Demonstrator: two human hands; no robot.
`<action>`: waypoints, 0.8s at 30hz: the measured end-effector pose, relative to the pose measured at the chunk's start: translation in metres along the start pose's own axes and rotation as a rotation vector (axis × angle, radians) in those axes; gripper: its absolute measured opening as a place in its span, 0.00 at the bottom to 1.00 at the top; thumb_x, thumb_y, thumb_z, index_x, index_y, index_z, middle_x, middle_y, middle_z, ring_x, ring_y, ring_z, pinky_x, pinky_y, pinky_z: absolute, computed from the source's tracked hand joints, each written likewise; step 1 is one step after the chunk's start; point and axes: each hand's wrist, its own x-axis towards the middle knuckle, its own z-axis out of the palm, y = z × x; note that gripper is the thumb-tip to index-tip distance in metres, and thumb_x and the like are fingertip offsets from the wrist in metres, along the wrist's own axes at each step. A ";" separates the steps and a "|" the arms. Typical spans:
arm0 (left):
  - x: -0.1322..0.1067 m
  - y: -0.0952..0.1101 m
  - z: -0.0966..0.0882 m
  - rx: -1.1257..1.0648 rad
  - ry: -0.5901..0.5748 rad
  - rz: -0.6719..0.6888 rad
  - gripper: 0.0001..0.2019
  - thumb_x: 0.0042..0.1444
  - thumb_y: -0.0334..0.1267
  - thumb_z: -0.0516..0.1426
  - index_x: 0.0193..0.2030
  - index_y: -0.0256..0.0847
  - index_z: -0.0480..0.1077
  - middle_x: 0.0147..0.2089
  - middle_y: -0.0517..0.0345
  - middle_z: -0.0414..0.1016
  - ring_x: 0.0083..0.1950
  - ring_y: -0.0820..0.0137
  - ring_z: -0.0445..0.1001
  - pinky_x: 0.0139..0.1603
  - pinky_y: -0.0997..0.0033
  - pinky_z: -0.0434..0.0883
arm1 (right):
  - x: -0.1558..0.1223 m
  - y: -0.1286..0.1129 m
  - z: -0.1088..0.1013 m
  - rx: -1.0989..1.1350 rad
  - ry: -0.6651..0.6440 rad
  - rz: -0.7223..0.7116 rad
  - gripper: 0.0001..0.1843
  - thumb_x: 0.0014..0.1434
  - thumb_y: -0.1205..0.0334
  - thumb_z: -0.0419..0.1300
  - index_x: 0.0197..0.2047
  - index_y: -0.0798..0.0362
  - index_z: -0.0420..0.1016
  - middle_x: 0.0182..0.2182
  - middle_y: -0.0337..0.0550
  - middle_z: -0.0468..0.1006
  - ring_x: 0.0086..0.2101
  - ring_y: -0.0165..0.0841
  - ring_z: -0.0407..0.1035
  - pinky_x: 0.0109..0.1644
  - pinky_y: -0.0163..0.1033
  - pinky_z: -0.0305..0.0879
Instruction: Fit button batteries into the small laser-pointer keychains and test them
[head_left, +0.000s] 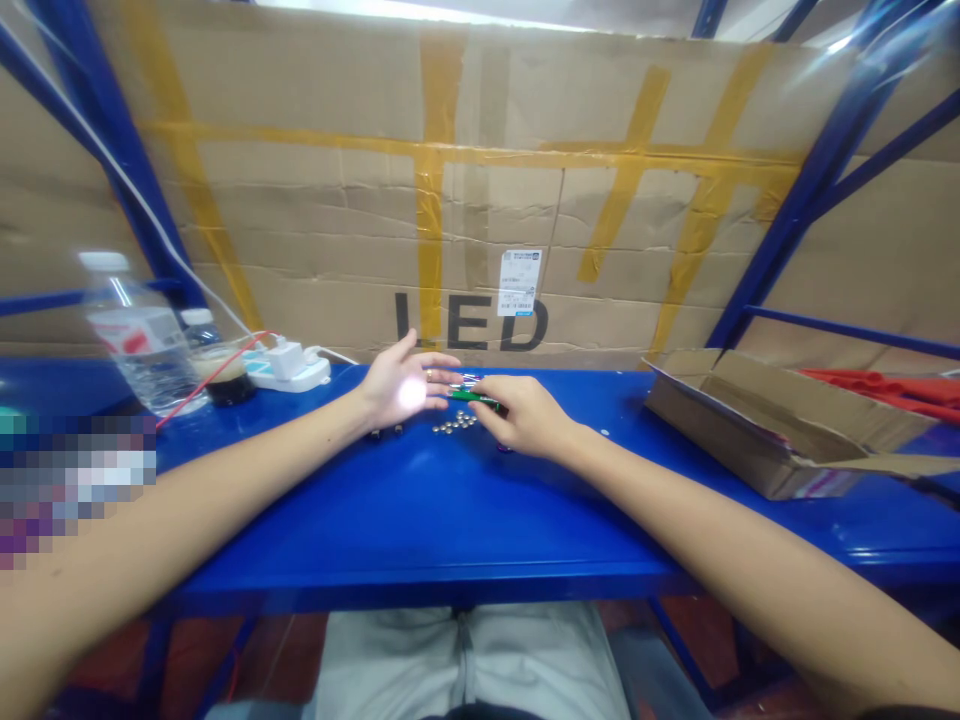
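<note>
My right hand (525,415) is closed around a slim green penlight (472,398), its front end pointing left. My left hand (409,385) is open, palm turned towards the light and fingers reaching right, with a ring on one finger. A bright round spot of light falls on that palm. Below the penlight, several small silvery round parts (455,424) lie in a cluster on the blue table (420,520). Just behind it are some shiny blue-and-silver pieces (471,381), partly covered by my right hand. Small dark pieces (398,430) sit under my left wrist.
An open cardboard box (757,430) stands at the right, with red items (885,390) behind it. On the left are a water bottle (142,340), a dark-liquid bottle (221,375) and a white power strip (300,372). A large taped carton (337,230) closes off the back.
</note>
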 end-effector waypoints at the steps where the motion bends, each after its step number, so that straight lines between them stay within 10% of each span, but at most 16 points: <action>1: 0.000 0.000 0.000 -0.002 -0.005 0.001 0.34 0.65 0.61 0.42 0.47 0.30 0.74 0.44 0.36 0.77 0.43 0.55 0.75 0.38 0.60 0.71 | 0.000 0.000 0.000 -0.002 0.000 0.004 0.07 0.63 0.64 0.55 0.37 0.55 0.74 0.32 0.46 0.79 0.30 0.33 0.67 0.34 0.36 0.55; 24: 0.000 0.001 -0.001 0.002 0.000 0.019 0.33 0.64 0.61 0.44 0.47 0.29 0.74 0.43 0.34 0.77 0.42 0.54 0.76 0.38 0.59 0.71 | 0.000 -0.001 -0.002 0.036 0.048 -0.046 0.07 0.61 0.64 0.56 0.39 0.55 0.75 0.30 0.44 0.79 0.29 0.32 0.67 0.34 0.35 0.57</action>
